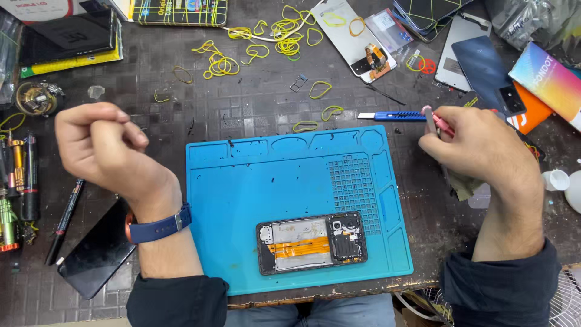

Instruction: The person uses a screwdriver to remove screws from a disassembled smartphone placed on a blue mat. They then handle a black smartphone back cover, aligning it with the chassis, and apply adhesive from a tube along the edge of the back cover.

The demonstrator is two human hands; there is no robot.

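Centrally, opened black phone lies on blue silicone mat. Right hand pinches pink-handled tool; left hand curled, empty. Rainbow-striped rectangular box at counter's upper right.

A: What covers the forearms?

B: Dark navy fabric sleeves, pushed back and bunched well behind each wrist. The left hand and right hand are bare, with no gloves.

A: Any accessories?

B: One navy rubber-strap wristwatch with a metal buckle sits just behind the left hand. Blue denim trousers show between the two sleeves.
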